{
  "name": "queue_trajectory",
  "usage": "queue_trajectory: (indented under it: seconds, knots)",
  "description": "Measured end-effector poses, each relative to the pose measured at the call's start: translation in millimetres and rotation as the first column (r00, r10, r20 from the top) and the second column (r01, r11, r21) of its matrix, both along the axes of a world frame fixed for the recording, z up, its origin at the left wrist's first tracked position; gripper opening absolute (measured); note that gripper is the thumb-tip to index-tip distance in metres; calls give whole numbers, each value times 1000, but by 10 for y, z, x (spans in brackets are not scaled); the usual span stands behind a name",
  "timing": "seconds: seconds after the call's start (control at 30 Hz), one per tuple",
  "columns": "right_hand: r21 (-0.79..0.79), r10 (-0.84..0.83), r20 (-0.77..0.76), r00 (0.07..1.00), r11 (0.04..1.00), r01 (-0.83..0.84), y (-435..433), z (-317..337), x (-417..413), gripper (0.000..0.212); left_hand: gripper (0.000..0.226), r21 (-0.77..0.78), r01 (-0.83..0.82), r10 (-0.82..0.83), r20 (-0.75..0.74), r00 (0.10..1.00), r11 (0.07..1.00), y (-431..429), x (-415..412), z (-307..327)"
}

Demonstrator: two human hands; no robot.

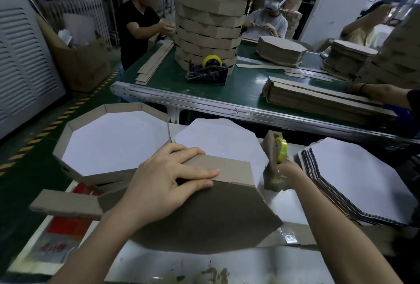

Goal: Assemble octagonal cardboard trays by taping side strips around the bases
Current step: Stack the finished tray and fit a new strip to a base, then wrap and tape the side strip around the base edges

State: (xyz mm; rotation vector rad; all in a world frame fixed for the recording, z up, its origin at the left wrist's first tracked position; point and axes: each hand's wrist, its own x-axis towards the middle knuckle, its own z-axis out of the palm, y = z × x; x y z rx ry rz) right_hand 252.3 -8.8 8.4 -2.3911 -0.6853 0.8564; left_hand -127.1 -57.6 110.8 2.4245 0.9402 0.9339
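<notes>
My left hand [168, 179] presses a brown side strip [227, 169] against the edge of an octagonal base [204, 220] that lies brown side up in front of me. The strip runs on to the left past the base. My right hand [287, 174] pinches the yellow tape at a small cardboard tape dispenser [273, 161] holding a yellow roll. A white octagonal base [218, 138] lies just behind the strip. A finished tray [113, 140] with brown walls sits at the left. A stack of flat white-faced bases [354, 179] lies at the right.
Beyond my table runs a green conveyor [247, 83] with a tall stack of finished trays [208, 27], a black tape dispenser [208, 71], bundles of strips [318, 99] and stacks of bases [280, 49]. Three people work behind it. Another person's arm [381, 93] reaches in at right.
</notes>
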Motion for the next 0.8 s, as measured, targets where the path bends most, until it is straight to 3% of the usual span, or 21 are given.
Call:
queue_trajectory:
  seconds: [0.3,0.6,0.8]
  knots:
    - [38,-142,-121,982,988,148,119,-328,317,33,23,20,-7,8,-68,998,1000,59,219,52]
    - [0,-193,-57,980,981,193,347,-414,497,30,25,1,-44,44,-76,996,999,114,368,69]
    - [180,-353,-299,886,891,416,358,-476,557,24,23,4,-60,60,-77,995,998,147,334,57]
